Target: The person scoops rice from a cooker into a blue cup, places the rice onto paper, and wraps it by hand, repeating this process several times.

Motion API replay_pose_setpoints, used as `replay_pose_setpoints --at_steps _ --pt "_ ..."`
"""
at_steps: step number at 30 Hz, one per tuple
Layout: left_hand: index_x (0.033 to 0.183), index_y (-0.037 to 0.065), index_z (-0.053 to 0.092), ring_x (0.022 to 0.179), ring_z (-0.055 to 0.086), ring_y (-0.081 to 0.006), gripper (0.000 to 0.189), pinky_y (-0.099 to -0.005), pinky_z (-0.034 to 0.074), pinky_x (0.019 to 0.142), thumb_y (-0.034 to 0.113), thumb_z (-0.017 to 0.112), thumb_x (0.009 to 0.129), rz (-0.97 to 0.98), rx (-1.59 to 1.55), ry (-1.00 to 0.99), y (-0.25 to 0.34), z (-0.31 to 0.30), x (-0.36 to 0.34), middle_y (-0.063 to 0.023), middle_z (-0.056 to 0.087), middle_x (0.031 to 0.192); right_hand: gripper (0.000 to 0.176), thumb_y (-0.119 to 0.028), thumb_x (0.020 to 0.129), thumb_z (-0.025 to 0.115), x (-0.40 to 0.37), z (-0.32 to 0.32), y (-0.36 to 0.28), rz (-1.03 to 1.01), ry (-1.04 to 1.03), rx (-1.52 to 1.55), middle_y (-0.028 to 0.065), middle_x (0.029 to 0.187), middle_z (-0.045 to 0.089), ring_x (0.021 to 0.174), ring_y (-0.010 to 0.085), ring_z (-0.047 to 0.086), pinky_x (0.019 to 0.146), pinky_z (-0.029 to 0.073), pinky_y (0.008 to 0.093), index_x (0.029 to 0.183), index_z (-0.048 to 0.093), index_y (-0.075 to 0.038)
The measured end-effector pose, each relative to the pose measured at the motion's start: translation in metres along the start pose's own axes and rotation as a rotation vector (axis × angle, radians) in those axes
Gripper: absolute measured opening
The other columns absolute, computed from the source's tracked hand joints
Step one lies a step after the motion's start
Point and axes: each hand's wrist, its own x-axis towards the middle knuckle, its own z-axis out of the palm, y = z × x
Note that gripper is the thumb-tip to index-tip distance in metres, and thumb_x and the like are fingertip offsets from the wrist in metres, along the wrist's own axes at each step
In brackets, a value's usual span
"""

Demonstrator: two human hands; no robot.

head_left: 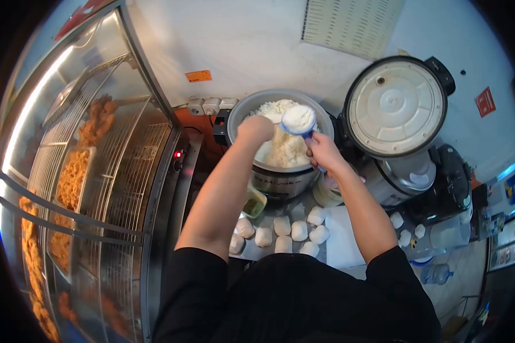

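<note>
My right hand (324, 152) grips the handle of a blue scoop (299, 134), whose bowl is filled with white rice (297, 118). It is held above the open rice cooker (280, 182), over the right part of the pot. Cooked rice (287, 150) lies inside the cooker. Over the pot's left side, my left hand (256, 129) is closed, its fingers turned away from view. Whatever it holds is hidden. In front of the cooker, several white wrapped bundles (298, 231) sit on the counter beside a green container (254, 203).
A glass display cabinet (133, 200) with fried food on racks stands at the left. The cooker's raised lid (396, 108) is at the right. White paper sheets (343, 237) lie on the counter below my right forearm. Power sockets (212, 106) sit behind the cooker.
</note>
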Motion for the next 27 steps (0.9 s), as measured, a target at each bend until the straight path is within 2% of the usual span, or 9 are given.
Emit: replay_pose_setpoints --at_steps 5,7,11,15,18,21,24,26,27 --pt "0.127 0.002 0.070 0.127 0.064 -0.0401 0.048 -0.0469 0.054 0.102 0.039 0.070 0.096 -0.227 0.002 0.142 -0.004 -0.007 -0.020 -0.0226 0.067 0.134 0.030 -0.024 0.108 0.049 -0.029 -0.023 -0.013 0.040 -0.101 0.468 0.0058 0.080 0.058 0.048 0.0089 0.049 0.042 0.038 0.0271 0.133 0.056 -0.010" --pt "0.125 0.003 0.066 0.126 0.059 -0.0420 0.048 -0.0494 0.051 0.103 0.038 0.073 0.093 -0.130 0.268 0.453 -0.006 0.002 -0.027 -0.0220 0.065 0.129 0.030 -0.029 0.109 0.048 -0.038 -0.036 -0.003 0.061 -0.107 0.522 0.0083 0.081 0.061 0.049 0.0095 0.049 0.042 0.039 0.0273 0.130 0.056 -0.009" --pt "0.107 0.001 0.066 0.109 0.060 -0.0365 0.022 -0.0491 0.050 0.091 0.013 0.073 0.090 0.369 -0.022 0.967 0.040 0.006 -0.103 -0.0172 0.066 0.112 0.027 -0.027 0.110 0.047 -0.074 -0.078 0.046 0.135 -0.355 0.573 0.0053 0.077 0.060 0.046 0.0072 0.046 0.041 0.037 0.0251 0.105 0.059 -0.004" --pt "0.105 -0.001 0.065 0.077 0.065 -0.0214 0.011 -0.0316 0.052 0.072 -0.005 0.065 0.095 0.554 -0.715 0.459 0.087 0.096 -0.201 -0.0122 0.068 0.089 0.027 -0.025 0.110 0.047 -0.161 -0.128 0.071 0.149 -0.225 0.628 0.0049 0.073 0.058 0.042 0.0074 0.044 0.040 0.036 0.0242 0.097 0.055 -0.003" --pt "0.111 0.000 0.064 0.082 0.067 -0.0172 0.010 -0.0323 0.053 0.075 0.003 0.059 0.103 0.279 -0.926 -0.311 0.125 0.162 -0.243 -0.0099 0.069 0.091 0.026 -0.026 0.108 0.051 -0.223 -0.164 0.098 0.180 -0.165 0.639 0.0054 0.078 0.062 0.046 0.0080 0.045 0.043 0.036 0.0262 0.108 0.060 -0.002" --pt "0.113 -0.001 0.067 0.095 0.073 -0.0345 0.016 -0.0402 0.056 0.084 0.002 0.059 0.099 0.474 -0.768 -0.397 0.160 0.228 -0.251 -0.0204 0.073 0.098 0.033 -0.022 0.107 0.054 -0.259 -0.177 0.136 0.243 0.201 0.402 0.0047 0.079 0.063 0.049 0.0082 0.048 0.047 0.038 0.0244 0.130 0.061 0.000" --pt "0.114 -0.001 0.069 0.100 0.072 -0.0389 0.021 -0.0439 0.057 0.090 0.001 0.059 0.096 0.486 -0.701 -0.462 0.198 0.276 -0.253 -0.0231 0.074 0.106 0.054 -0.013 0.104 0.059 -0.277 -0.176 0.242 -0.142 0.584 -0.094 0.0044 0.079 0.063 0.059 0.0140 0.055 0.057 0.045 0.0261 0.157 0.048 -0.005" --pt "0.122 0.000 0.069 0.122 0.067 -0.0358 0.029 -0.0463 0.053 0.103 0.006 0.058 0.096 0.665 -0.417 -0.558 0.217 0.315 -0.253 -0.0220 0.070 0.127 0.056 -0.009 0.099 0.063 -0.274 -0.174 0.324 -0.499 0.600 -0.689 0.0072 0.082 0.063 0.065 0.0214 0.060 0.061 0.050 0.0336 0.154 0.055 -0.013" --pt "0.122 0.000 0.069 0.122 0.067 -0.0358 0.029 -0.0463 0.053 0.103 0.006 0.058 0.096 0.655 -0.403 -0.554 0.218 0.341 -0.261 -0.0220 0.070 0.127 0.060 -0.007 0.095 0.064 -0.274 -0.171 0.362 -0.413 0.409 -0.961 0.0084 0.085 0.062 0.069 0.0249 0.062 0.063 0.051 0.0372 0.154 0.056 -0.018"
